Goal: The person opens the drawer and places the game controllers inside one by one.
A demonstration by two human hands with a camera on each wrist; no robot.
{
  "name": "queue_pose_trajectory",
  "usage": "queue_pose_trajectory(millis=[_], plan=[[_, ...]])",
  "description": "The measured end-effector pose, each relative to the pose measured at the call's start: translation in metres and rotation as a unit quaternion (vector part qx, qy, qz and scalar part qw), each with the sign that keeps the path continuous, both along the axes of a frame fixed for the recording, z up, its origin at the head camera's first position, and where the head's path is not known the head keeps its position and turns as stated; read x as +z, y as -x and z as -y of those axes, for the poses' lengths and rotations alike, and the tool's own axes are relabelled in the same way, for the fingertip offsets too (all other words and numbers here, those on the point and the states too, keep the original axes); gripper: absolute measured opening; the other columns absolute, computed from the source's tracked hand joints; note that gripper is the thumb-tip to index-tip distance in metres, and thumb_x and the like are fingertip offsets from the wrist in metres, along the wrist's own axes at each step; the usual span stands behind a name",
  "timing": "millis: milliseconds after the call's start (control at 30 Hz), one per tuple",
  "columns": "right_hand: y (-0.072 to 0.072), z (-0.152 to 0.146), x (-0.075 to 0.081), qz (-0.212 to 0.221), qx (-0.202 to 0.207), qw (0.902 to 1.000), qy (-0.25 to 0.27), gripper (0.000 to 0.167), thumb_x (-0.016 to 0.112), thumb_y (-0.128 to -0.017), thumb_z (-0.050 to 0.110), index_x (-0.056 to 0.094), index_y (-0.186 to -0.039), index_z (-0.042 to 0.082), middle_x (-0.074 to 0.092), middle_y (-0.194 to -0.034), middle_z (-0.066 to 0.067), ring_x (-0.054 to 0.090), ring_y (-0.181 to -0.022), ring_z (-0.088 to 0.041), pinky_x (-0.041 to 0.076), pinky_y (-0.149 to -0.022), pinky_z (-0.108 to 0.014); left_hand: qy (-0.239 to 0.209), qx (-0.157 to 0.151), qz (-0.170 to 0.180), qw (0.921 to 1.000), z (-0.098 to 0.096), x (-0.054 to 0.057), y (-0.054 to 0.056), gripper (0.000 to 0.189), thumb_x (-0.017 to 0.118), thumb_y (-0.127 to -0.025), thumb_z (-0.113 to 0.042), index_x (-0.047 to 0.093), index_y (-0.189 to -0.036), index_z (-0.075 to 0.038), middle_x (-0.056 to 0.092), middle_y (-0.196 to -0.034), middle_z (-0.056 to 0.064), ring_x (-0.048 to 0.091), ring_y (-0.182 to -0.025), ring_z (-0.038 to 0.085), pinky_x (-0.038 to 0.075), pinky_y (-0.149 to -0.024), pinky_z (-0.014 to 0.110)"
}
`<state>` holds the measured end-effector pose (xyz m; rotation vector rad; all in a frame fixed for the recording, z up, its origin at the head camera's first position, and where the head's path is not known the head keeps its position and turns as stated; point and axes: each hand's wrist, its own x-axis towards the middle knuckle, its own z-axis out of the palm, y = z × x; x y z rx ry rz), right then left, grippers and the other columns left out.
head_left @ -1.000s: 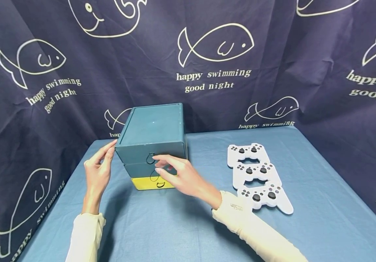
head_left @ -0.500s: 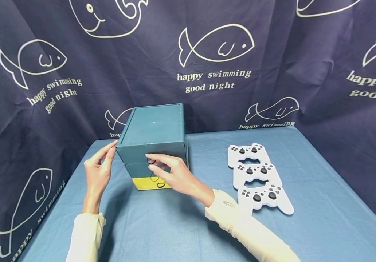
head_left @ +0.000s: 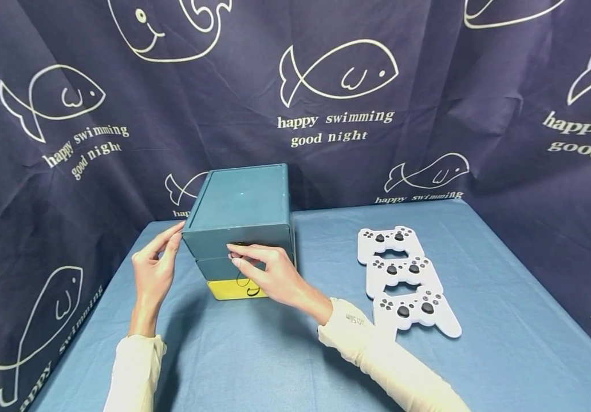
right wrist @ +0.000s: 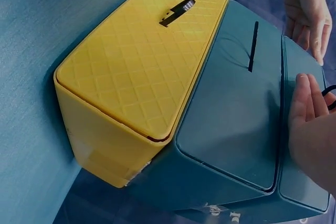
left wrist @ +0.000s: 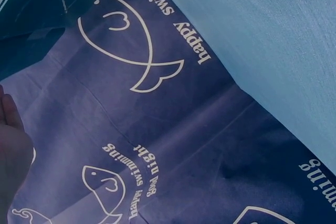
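A person in cream sleeves (head_left: pixel 378 349) works with both hands at a three-drawer cabinet (head_left: pixel 244 194) standing left of centre at the far side of a blue-covered counter (head_left: pixel 316 366). The right grip (head_left: pixel 281 274) pinches a black loop (right wrist: pixel 329 89) on the teal top drawer (head_left: pixel 208 245), thumb below and forefinger above. The left grip (head_left: pixel 156 268), fingers extended, touches the cabinet's left front edge. Beneath sit a teal middle drawer (right wrist: pixel 231 108) and a yellow bottom drawer (right wrist: pixel 131 61). To the right, three white game controllers (head_left: pixel 432 279) line up near to far, before a navy fish-print curtain (head_left: pixel 337 171).
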<state>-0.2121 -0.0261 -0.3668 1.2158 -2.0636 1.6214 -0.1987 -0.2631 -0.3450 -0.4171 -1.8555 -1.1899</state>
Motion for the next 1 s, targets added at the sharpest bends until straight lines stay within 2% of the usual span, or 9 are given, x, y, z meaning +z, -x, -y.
queue_pose_trajectory(millis=[100,367,600,700,833,1000], plan=[[-0.001,0.0,-0.001,0.005,0.006,1.0,0.002,0.032,0.066,-0.101,0.007,0.07,-0.132,-0.002,0.075,-0.118,-0.01,0.07,-0.096,-0.011,0.054,-0.087,-0.026,0.0,0.003,0.0,1.0,0.0,-0.001,0.0,0.022,0.064,-0.095,0.013,0.073,-0.116,0.012,0.076,-0.1,-0.004,0.059,-0.077,-0.006,0.041,-0.071,0.017],[-0.005,0.001,-0.003,0.012,0.01,0.9998,0.011,0.032,0.066,-0.101,0.007,0.07,-0.132,0.0,0.075,-0.117,-0.008,0.07,-0.094,-0.009,0.055,-0.083,-0.027,-0.003,0.002,0.003,1.0,0.001,-0.002,0.001,0.022,0.064,-0.096,0.012,0.073,-0.116,0.012,0.075,-0.1,-0.007,0.063,-0.081,-0.004,0.041,-0.072,0.017],[-0.011,0.001,-0.005,0.025,0.022,0.9992,0.021,0.032,0.066,-0.101,0.006,0.069,-0.133,-0.001,0.075,-0.118,-0.011,0.072,-0.087,-0.026,0.059,-0.071,-0.038,0.001,0.006,0.001,1.0,0.002,-0.002,0.002,0.022,0.064,-0.096,0.013,0.073,-0.116,0.012,0.076,-0.094,-0.004,0.056,-0.074,-0.003,0.039,-0.069,0.017],[-0.014,0.001,-0.005,0.03,0.023,0.999,0.023,0.032,0.066,-0.101,0.005,0.069,-0.133,-0.001,0.075,-0.117,-0.011,0.071,-0.086,-0.027,0.059,-0.068,-0.039,0.004,0.006,-0.001,1.0,0.002,-0.002,0.002,0.023,0.064,-0.095,0.014,0.073,-0.116,0.012,0.075,-0.092,-0.007,0.054,-0.072,-0.001,0.039,-0.067,0.017],[-0.017,0.001,-0.005,0.031,0.019,0.9991,0.022,0.032,0.066,-0.101,0.007,0.069,-0.133,0.001,0.075,-0.117,-0.009,0.072,-0.088,-0.026,0.059,-0.07,-0.038,0.009,0.004,-0.002,0.9999,0.002,-0.002,0.001,0.024,0.064,-0.095,0.015,0.073,-0.116,0.012,0.073,-0.093,-0.011,0.055,-0.07,0.003,0.039,-0.067,0.017],[-0.021,0.0,-0.006,0.028,0.018,0.9992,0.023,0.033,0.067,-0.101,0.007,0.069,-0.133,0.001,0.075,-0.118,-0.008,0.072,-0.094,-0.018,0.058,-0.08,-0.034,0.011,0.005,-0.003,0.9999,0.004,-0.005,0.003,0.024,0.064,-0.095,0.015,0.073,-0.117,0.011,0.074,-0.092,-0.007,0.055,-0.07,0.002,0.039,-0.068,0.018]])
